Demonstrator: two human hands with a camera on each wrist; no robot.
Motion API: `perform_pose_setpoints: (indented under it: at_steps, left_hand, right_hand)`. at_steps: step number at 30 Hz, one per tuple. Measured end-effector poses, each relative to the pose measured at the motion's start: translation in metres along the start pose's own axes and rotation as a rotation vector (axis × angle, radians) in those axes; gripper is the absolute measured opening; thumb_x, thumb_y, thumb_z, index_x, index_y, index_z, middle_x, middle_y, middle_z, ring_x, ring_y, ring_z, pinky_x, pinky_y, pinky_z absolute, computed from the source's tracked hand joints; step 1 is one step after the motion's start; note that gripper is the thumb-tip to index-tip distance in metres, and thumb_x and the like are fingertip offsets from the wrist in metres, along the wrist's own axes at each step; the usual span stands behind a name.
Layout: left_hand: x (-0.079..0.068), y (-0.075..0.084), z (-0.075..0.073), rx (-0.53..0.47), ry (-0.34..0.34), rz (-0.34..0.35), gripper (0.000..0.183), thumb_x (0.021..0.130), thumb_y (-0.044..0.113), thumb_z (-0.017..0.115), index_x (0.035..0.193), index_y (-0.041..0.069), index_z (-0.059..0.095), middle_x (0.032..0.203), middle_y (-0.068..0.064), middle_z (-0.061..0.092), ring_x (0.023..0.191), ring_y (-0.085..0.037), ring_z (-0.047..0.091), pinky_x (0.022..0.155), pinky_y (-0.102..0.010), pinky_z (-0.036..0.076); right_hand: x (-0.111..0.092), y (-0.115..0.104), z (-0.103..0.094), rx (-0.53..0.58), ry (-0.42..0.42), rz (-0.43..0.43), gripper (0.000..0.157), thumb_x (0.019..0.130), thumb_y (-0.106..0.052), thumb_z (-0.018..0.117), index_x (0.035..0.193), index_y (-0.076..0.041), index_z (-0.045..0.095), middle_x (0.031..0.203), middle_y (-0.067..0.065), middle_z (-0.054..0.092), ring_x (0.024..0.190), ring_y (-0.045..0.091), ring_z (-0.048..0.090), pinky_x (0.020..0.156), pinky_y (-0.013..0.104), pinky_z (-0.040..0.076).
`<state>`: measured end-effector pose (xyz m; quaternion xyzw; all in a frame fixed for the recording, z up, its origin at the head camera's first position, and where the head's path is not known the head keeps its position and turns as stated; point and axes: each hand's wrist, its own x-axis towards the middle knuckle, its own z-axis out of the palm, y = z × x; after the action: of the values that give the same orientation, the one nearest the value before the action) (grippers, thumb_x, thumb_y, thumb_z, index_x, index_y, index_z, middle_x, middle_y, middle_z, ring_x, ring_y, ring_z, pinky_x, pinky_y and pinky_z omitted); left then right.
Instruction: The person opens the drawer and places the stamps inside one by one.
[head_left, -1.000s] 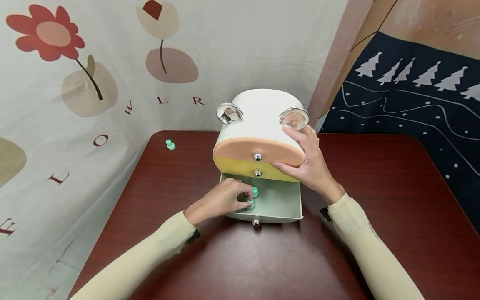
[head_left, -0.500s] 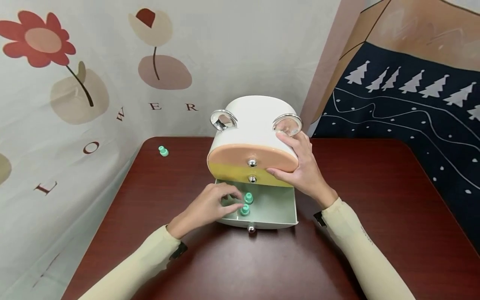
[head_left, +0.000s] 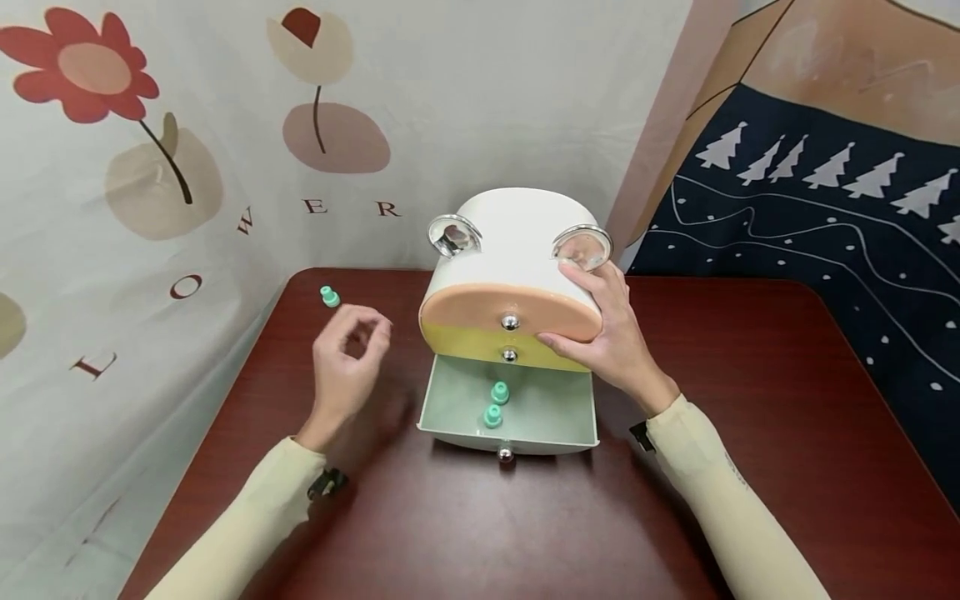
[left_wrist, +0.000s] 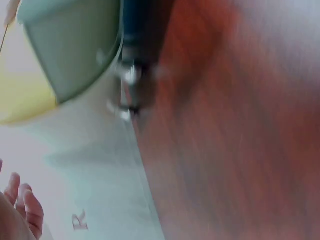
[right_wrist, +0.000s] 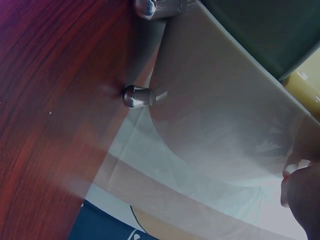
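A small toy-like drawer cabinet [head_left: 525, 221] with a white rounded top stands on the table. Its pale green bottom drawer [head_left: 558, 408] is pulled out, holding two small mint-green stepped pieces [head_left: 492, 416]. My right hand [head_left: 618, 342] grips the cabinet's right side, thumb on the front, other fingers by the silver ear-like ring [head_left: 583, 247]. Left of the drawer, my left hand [head_left: 345, 362] hovers with loosely curved fingers and nothing visible between them. Just beyond it lies another mint-green piece [head_left: 330, 296]. In the left wrist view, that hand's fingers [left_wrist: 34, 210] hang apart from the cabinet.
The dark red-brown table [head_left: 750, 433] spreads around the cabinet. Above the open drawer are a closed yellow drawer [head_left: 465, 342] and a closed orange drawer [head_left: 465, 308], with round silver knobs. Cabinet feet [right_wrist: 136, 96] show in the right wrist view. Printed cloths [head_left: 480, 100] hang behind.
My left hand let go of a green piece in the drawer, then moved out leftward and away toward the piece on the table. My right hand keeps its grip on the cabinet.
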<state>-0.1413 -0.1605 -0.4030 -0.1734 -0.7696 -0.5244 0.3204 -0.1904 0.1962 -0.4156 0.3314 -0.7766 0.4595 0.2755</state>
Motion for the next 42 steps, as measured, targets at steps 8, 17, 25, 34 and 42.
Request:
perform_pose_setpoints:
  at_steps: [8,17,25,34,42]
  left_hand:
    - [0.021,-0.059,-0.030,0.173,0.079,-0.255,0.023,0.104,0.012,0.070,0.122,-0.002,0.072,0.114,-0.016,0.068,0.098,-0.012,0.059,0.078,-0.021,0.046]
    - [0.034,-0.109,-0.048,0.363,-0.064,-0.449,0.047,0.105,0.031,0.066,0.144,0.005,0.063,0.139,-0.017,0.063,0.128,-0.036,0.053,0.104,-0.049,0.043]
    - [0.046,-0.138,-0.054,0.444,-0.147,-0.562,0.047,0.105,0.022,0.060,0.146,-0.001,0.058,0.142,-0.027,0.055,0.130,-0.044,0.040,0.105,-0.057,0.036]
    - [0.054,-0.157,-0.064,0.527,-0.208,-0.621,0.040,0.110,0.014,0.053,0.143,-0.008,0.059,0.143,-0.031,0.056,0.138,-0.049,0.041,0.113,-0.062,0.035]
    - [0.054,-0.160,-0.060,0.651,-0.272,-0.529,0.025,0.105,0.007,0.058,0.121,-0.011,0.067,0.119,-0.034,0.068,0.111,-0.056,0.061,0.098,-0.067,0.047]
  right_hand:
    - [0.001,0.002,0.000,0.001,-0.013,-0.001,0.095,0.071,-0.017,0.101,0.154,-0.007,0.056,0.147,0.021,0.055,0.141,0.038,0.040,0.109,0.057,0.030]
    - [0.000,0.004,-0.002,-0.004,0.000,0.001,0.096,0.070,-0.017,0.102,0.153,-0.007,0.056,0.147,0.022,0.055,0.142,0.038,0.040,0.109,0.056,0.030]
    - [0.003,0.004,-0.003,0.004,-0.006,0.001,0.094,0.072,-0.014,0.101,0.154,-0.008,0.056,0.149,0.021,0.054,0.142,0.038,0.040,0.109,0.056,0.029]
    - [0.004,0.003,0.002,0.014,-0.019,0.002,0.094,0.072,-0.014,0.101,0.154,-0.009,0.056,0.151,0.020,0.053,0.143,0.037,0.039,0.109,0.056,0.030]
    - [0.000,0.000,0.001,0.012,0.000,0.017,0.094,0.070,-0.016,0.102,0.153,-0.008,0.056,0.151,0.021,0.053,0.145,0.036,0.037,0.109,0.057,0.031]
